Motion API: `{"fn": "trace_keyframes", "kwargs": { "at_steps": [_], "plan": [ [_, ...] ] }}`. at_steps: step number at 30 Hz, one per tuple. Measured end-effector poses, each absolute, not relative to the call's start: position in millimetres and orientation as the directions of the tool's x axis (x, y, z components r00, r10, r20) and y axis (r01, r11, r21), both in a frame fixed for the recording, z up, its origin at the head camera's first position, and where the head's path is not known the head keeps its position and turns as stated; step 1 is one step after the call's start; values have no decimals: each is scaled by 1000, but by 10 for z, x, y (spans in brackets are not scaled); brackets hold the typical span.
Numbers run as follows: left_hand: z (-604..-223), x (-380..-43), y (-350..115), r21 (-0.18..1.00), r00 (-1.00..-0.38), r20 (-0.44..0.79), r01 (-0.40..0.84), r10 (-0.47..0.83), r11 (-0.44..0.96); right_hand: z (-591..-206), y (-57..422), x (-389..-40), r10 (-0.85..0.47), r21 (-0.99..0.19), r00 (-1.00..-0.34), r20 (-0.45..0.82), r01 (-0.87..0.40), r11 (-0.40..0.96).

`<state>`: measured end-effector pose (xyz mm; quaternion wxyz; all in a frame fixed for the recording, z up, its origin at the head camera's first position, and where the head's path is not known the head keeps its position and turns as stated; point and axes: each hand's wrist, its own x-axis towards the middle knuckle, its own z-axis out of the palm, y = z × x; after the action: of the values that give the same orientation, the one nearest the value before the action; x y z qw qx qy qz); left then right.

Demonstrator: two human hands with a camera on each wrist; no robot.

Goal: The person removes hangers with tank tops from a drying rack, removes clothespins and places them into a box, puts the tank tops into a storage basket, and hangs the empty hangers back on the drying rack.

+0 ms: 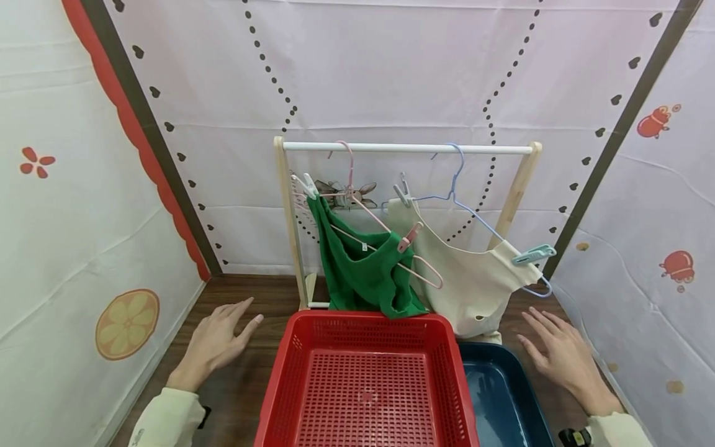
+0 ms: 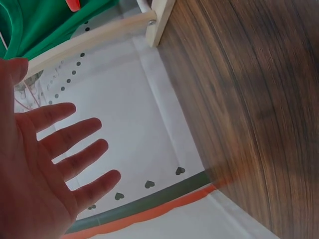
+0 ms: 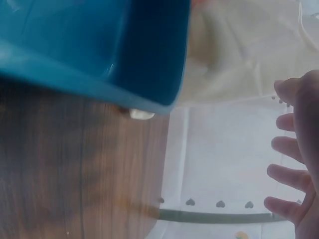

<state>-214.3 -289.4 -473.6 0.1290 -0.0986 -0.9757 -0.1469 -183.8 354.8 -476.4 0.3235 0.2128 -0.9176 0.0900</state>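
Note:
My left hand [image 1: 218, 338] is held with fingers spread, left of the red basket [image 1: 277, 385], holding nothing. On the other side, my right hand [image 1: 564, 354] has its fingers extended beside the dark blue tray [image 1: 505, 397], also with nothing in it. A green garment [image 1: 363, 273] hangs askew from a pink hanger [image 1: 371, 217], pinned by a white clothespin [image 1: 310, 186] and a pink clothespin [image 1: 410, 237]. To its right, a cream garment [image 1: 469, 279] hangs on a blue hanger [image 1: 479, 217] with a grey clothespin [image 1: 402, 191] and a teal clothespin [image 1: 534, 254].
Both hangers hook over the white bar [image 1: 402, 148] of a small rack with wooden posts [image 1: 516, 192]. The basket stands in front of the rack on a dark wood table [image 1: 234, 385], overlapping the tray. Printed cloth walls [image 1: 391, 68] close in the back and sides.

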Motion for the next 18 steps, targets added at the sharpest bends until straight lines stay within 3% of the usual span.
{"fn": "trace_keyframes", "kwargs": {
  "at_steps": [7, 14, 18],
  "plan": [
    [-4730, -2092, -2811, 360, -967, 217, 210, 137, 909, -4714, 3425, -1823, -331, -45, -709, 622, -455, 889],
    [-4750, -2045, -2736, 436, -975, 179, 198, 131, 878, -4622, 3287, -1783, -299, -121, -818, 491, -404, 907],
    [-4767, -2023, -2696, 500, -976, 173, 206, 136, 841, -4581, 3231, -1783, -305, -174, -837, 455, -419, 891]
  ]
}}
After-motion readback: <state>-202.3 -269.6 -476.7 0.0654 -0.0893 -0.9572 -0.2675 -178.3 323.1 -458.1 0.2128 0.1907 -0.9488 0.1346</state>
